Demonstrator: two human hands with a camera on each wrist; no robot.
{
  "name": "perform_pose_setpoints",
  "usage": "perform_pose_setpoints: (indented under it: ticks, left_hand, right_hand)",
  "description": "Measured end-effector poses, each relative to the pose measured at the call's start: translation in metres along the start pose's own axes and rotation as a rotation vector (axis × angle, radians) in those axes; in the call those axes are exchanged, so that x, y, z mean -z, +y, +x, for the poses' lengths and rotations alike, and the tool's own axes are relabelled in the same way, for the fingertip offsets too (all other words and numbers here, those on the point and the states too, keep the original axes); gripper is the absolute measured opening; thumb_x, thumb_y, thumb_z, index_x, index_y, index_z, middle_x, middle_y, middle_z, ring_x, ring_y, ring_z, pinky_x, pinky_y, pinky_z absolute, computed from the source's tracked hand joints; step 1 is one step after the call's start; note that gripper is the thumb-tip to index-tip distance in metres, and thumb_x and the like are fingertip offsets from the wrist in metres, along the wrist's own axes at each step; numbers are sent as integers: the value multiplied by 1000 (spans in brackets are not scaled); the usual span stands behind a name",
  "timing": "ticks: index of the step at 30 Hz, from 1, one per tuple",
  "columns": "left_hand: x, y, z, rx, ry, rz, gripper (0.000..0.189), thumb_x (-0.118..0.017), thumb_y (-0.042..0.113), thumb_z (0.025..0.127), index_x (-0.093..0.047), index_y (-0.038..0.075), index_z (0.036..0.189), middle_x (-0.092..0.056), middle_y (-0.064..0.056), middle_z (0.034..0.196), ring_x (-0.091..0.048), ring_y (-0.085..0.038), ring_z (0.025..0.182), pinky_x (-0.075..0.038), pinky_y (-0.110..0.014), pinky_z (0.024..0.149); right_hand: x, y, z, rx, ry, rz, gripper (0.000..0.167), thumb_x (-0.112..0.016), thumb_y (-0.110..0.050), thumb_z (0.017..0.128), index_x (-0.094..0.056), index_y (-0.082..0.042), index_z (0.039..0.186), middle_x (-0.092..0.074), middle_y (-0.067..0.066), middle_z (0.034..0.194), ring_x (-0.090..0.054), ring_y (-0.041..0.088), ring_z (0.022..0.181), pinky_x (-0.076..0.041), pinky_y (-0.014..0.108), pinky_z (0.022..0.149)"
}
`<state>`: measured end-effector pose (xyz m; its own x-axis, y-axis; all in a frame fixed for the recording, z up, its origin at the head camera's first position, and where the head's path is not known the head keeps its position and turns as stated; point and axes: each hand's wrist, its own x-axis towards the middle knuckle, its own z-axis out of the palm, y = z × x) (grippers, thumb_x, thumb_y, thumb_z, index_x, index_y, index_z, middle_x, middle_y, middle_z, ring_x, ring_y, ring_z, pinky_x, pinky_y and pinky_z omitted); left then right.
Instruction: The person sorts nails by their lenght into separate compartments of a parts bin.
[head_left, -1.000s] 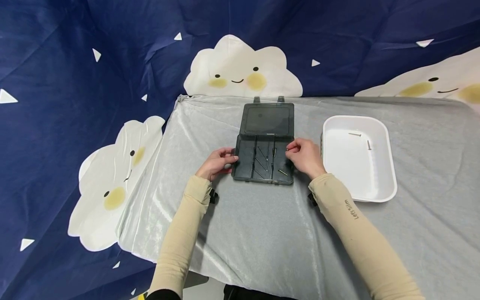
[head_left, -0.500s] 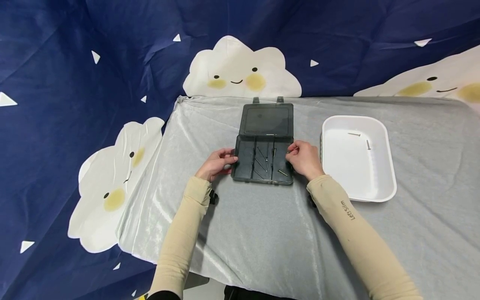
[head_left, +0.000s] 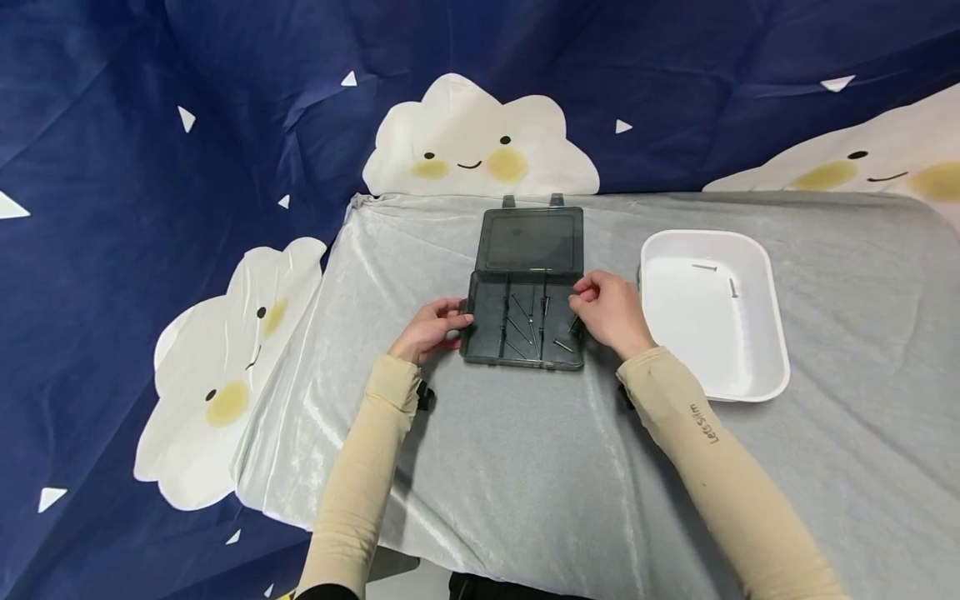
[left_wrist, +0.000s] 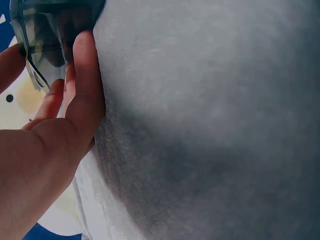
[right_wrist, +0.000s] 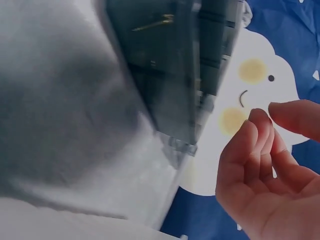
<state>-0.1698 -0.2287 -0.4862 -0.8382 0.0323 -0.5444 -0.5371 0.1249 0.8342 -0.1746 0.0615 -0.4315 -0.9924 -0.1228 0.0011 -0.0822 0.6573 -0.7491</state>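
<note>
A dark translucent plastic storage box point(head_left: 483, 342) lies with its lid point(head_left: 531, 240) folded back. Several screws lie in its middle compartment, among them a long screw point(head_left: 517, 327). The right compartment holds a screw point(head_left: 564, 346) and another screw point(head_left: 575, 325) partly behind my right hand. My left hand point(head_left: 433, 327) grips the box's left side, the fingers and thumb on either side of the wall in the left wrist view. Over the right edge hovers my right hand point(head_left: 611, 310); the right wrist view shows its thumb and bent fingers slightly apart, with nothing between them.
To the right of the box stands a white plastic basin point(head_left: 712, 342) with two screws point(head_left: 704, 267) inside. Grey velvety cloth point(head_left: 517, 458) covers the table. A blue curtain point(head_left: 660, 75) with cloud prints hangs behind and at the left.
A screw has left my right hand and now shows in the right compartment. The thumb and fingers have parted slightly. My left hand keeps its grip on the box.
</note>
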Motion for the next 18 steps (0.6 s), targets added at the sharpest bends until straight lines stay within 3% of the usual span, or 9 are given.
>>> perform_pose_setpoints:
  ticks: [9, 14, 18]
  left_hand:
    - [-1, 0, 0, -3, 0, -2, 52, -65, 12, 92, -46, 8, 141, -57, -6, 119, -58, -11, 89, -52, -22, 60]
    - [-1, 1, -2, -3, -3, 4, 52, -65, 12, 93, -46, 8, 141, -58, -6, 118, -58, -12, 88, -52, -23, 60]
    - [0, 1, -3, -9, -7, 11, 52, -65, 12, 92, -46, 8, 141, -58, -7, 118, -58, -11, 87, -53, -22, 60]
  right_hand:
    - [28, -22, -2, 71, 71, -22, 17, -60, -18, 87, -69, -6, 96, -70, 10, 86, -65, 25, 76, -45, 34, 73]
    - [55, -24, 1, 84, 139, -87, 21, -58, -20, 86, -69, -6, 97, -70, 11, 87, -64, 29, 80, -45, 41, 73]
    - [81, -13, 9, 91, 122, -192, 22, -56, -19, 85, -68, -4, 96, -68, 15, 90, -60, 37, 86, -43, 50, 74]
